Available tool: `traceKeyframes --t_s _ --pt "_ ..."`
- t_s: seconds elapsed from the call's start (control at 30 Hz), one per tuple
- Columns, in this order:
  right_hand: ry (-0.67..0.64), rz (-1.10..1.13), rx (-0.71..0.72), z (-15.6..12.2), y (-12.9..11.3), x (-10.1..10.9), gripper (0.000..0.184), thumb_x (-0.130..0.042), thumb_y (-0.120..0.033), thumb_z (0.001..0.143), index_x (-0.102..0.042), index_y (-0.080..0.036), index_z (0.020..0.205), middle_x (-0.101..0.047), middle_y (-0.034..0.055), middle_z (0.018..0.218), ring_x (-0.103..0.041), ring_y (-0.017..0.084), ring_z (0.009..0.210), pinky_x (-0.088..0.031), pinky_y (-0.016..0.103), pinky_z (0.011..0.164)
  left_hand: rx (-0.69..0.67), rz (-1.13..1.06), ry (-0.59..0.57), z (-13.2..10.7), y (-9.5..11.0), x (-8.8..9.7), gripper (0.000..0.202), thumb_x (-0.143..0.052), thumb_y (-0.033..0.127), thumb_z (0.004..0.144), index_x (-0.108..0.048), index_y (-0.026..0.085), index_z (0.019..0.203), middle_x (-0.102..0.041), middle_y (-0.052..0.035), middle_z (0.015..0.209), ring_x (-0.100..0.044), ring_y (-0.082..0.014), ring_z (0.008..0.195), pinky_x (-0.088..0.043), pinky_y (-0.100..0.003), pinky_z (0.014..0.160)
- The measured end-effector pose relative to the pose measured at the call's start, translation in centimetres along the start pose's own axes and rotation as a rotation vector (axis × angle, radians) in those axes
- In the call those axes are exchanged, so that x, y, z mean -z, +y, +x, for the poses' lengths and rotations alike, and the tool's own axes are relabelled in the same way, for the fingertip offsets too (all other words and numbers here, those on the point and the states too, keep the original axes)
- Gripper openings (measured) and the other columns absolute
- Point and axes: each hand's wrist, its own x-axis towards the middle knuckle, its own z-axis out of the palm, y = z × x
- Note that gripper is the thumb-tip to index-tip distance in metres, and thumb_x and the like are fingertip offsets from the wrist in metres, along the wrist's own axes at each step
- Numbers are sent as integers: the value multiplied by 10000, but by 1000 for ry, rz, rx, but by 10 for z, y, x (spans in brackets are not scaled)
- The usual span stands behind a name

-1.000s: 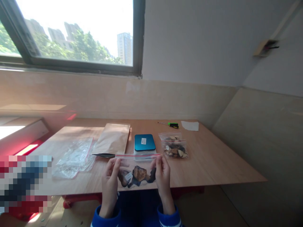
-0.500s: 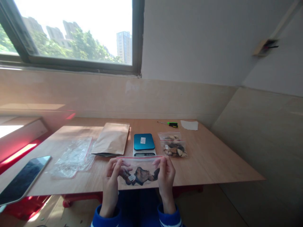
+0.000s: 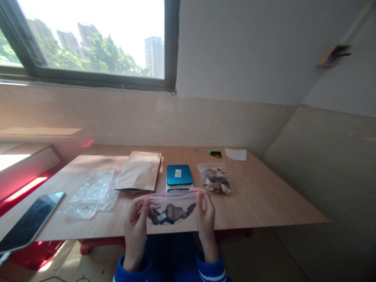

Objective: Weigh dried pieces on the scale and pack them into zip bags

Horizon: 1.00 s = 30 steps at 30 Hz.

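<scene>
I hold a clear zip bag (image 3: 170,206) with a red seal strip just above the near edge of the wooden table (image 3: 264,203). Dark dried pieces and a small white label lie inside it. My left hand (image 3: 135,227) pinches the bag's left top corner. My right hand (image 3: 205,219) pinches the right top corner. Both sleeves are blue. Just behind the bag stands a small scale with a teal top (image 3: 179,175).
Two filled zip bags (image 3: 216,179) lie right of the scale. A brown paper pouch (image 3: 139,170) and a heap of empty clear bags (image 3: 92,192) lie to the left. A phone (image 3: 28,221) rests at the left edge. A green screwdriver (image 3: 212,153) and white paper (image 3: 235,154) are at the back.
The bag has risen slightly and now hangs flatter between my hands. My fingers have shifted along its red seal strip. The camera tilted a little.
</scene>
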Motion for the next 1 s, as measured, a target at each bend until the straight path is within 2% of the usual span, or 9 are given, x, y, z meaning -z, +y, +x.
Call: traceKeyframes --t_s 0.07,0.13,0.23,0.3,0.43,0.67,0.83,0.93,1.0 --pt "7 -108 125 2 -3 2 325 -436 -394 944 -565 -201 1172 -615 109 1163 -550 232 1104 -428 400 931 -60 51 -16 0 -3 1 202 -630 388 812 -656 190 845 -701 -16 753 -664 -154 714 -540 -232 637" --pt "-68 -191 246 1 -11 0 402 -450 -407 942 -483 -215 1293 -552 112 1293 -475 246 1225 -372 433 1003 -103 99 -55 -1 -7 -1 183 -629 369 816 -679 195 846 -707 -15 784 -662 -151 742 -539 -228 664" --pt "-250 -236 391 -3 -28 -9 292 -521 -371 923 -569 -246 1183 -629 53 1214 -476 228 1242 -324 413 1048 -164 145 -137 -3 -11 -4 160 -607 334 838 -694 206 878 -712 -18 851 -659 -160 815 -535 -243 726" --pt "-259 -207 434 -6 -35 -15 130 -547 -304 919 -626 -250 1006 -703 11 1025 -555 201 1140 -347 377 1018 -207 165 -167 -5 -12 -6 146 -595 307 850 -692 214 907 -708 -22 902 -653 -164 867 -525 -252 768" --pt "-194 -148 440 -7 -39 -19 137 -546 -258 920 -617 -232 806 -700 -9 788 -624 172 902 -415 323 865 -219 197 -203 -7 -12 -8 127 -579 280 865 -670 224 932 -695 -17 922 -647 -150 850 -515 -238 744" --pt "-171 -141 401 -9 -36 -17 191 -545 -181 914 -597 -218 734 -661 -5 722 -615 156 775 -420 299 777 -237 199 -241 -10 -12 -10 103 -566 265 873 -644 226 927 -671 -10 882 -642 -150 842 -519 -245 737" --pt "-192 -123 371 -10 -36 -16 150 -546 -163 909 -603 -215 781 -676 -3 757 -617 160 775 -415 299 773 -194 195 -240 -10 -13 -13 103 -583 287 859 -647 216 897 -670 -15 872 -652 -148 804 -530 -240 705" --pt "-220 -120 359 -9 -38 -15 42 -589 -245 897 -623 -222 887 -702 5 836 -622 167 802 -420 302 787 -114 115 -174 -11 -13 -17 135 -613 316 835 -631 210 917 -683 -12 841 -666 -145 753 -542 -230 645" --pt "-223 -114 372 -8 -39 -16 52 -598 -270 892 -626 -227 898 -705 0 834 -622 165 794 -422 297 781 -83 63 -116 -11 -12 -19 145 -645 325 807 -617 204 881 -683 -1 785 -668 -140 707 -547 -221 611"
